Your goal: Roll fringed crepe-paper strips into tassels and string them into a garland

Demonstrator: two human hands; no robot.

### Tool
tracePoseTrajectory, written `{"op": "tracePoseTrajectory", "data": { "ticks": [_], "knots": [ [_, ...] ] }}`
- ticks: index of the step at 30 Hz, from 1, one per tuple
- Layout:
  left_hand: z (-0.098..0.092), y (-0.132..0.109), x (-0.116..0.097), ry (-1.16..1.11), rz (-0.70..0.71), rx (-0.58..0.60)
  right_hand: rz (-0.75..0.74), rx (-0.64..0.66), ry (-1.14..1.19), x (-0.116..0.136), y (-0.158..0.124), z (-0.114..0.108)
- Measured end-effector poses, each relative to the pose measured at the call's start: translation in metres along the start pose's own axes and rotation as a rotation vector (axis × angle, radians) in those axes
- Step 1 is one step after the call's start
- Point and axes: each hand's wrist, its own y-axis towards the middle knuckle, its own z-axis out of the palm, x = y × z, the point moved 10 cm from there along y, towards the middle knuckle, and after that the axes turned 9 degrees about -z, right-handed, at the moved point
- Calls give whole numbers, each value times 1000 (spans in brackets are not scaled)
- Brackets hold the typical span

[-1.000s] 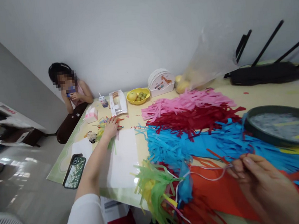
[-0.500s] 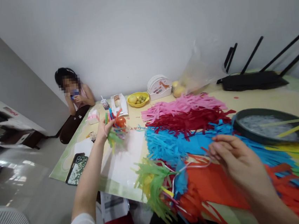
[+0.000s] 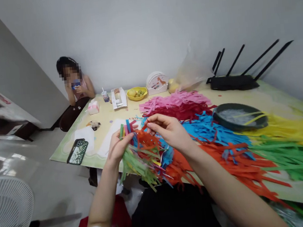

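Note:
My left hand [image 3: 118, 145] is closed around a bundle of coloured paper tassels [image 3: 140, 164], whose rolled green, pink and blue tops stick up past the fingers. Its fringes hang down in green, orange and blue over the table's front edge. Close by on the right, my right hand [image 3: 167, 128] pinches a thin orange-red strip [image 3: 145, 124] between thumb and fingertips. Beneath and beyond my right hand spread rows of fringed paper: pink [image 3: 177, 100], dark red [image 3: 180, 112], blue [image 3: 206, 128] and orange [image 3: 242, 165].
Yellow fringe [image 3: 289, 128] and green fringe [image 3: 292, 160] lie right, beside a dark oval tray [image 3: 261, 121]. A router [image 3: 234, 83], plastic bag [image 3: 194, 72] and yellow fruit bowl [image 3: 137, 98] stand along the wall. A phone [image 3: 78, 151] lies left; a person [image 3: 82, 88] sits at the far corner.
My hands have come together over the table's front. The left moved nearer with its bundle; the right moved left with the orange-red strip. The view has shifted too.

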Motion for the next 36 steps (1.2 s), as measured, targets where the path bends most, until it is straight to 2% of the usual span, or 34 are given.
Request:
{"op": "tracePoseTrajectory", "data": {
  "ticks": [2, 4, 5, 7, 9, 11, 13, 16, 18, 21, 25, 36],
  "knots": [
    [-18, -6, -5, -32, 65, -132, -38, -21, -195, 8, -5, -11],
    [-24, -16, -9, -18, 105, -224, -38, 39, -289, 13, -10, -8],
    [-18, -21, -9, -5, 102, -206, -27, 97, -278, 13, -12, -1],
    [6, -29, -6, 2, 71, -89, -13, 166, -201, 14, -17, 13],
    [29, -36, -1, -29, 33, 7, -20, 141, -114, 17, -21, 20],
    [38, -40, 6, -108, -19, 22, -23, 77, -48, 20, -27, 20],
    [39, -42, 15, -207, -87, 17, -16, 14, -56, 23, -35, 14],
    [34, -43, 25, -293, -152, -6, -44, -48, -240, 33, -47, 1],
    [32, -44, 26, -302, -164, -10, -68, -16, -358, 41, -54, 1],
    [36, -48, 25, -301, -168, 10, -58, 36, -416, 44, -61, 6],
    [44, -54, 22, -285, -168, 18, -55, 27, -436, 47, -66, 6],
    [43, -54, 26, -196, -147, -8, -156, 25, -558, 58, -71, 4]
  ]
}}
